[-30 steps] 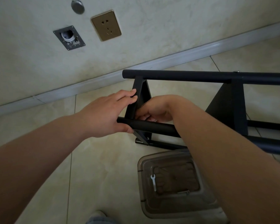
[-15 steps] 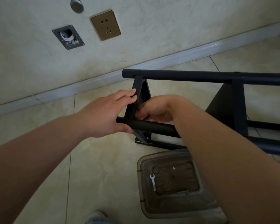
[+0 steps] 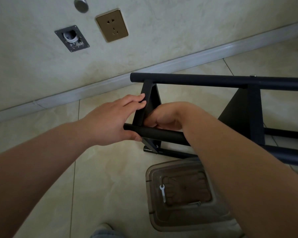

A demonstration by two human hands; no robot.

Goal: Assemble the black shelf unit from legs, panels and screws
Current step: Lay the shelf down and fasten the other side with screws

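Left hand [image 3: 110, 121] around black leg [image 3: 162, 133]

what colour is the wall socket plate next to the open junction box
The socket plate is a brushed gold or bronze tone, seen best in the head view, the only one.

Nothing has visibly changed — both hands and the shelf frame [image 3: 213, 81] sit as before.

shelf frame [image 3: 196, 80] matte black. floor tiles [image 3: 110, 177] beige, faint marbling. wall [image 3: 179, 31] pale mottled. socket plate [image 3: 111, 25] gold. bin [image 3: 184, 219] smoky translucent, silver wrench [image 3: 163, 193] inside.
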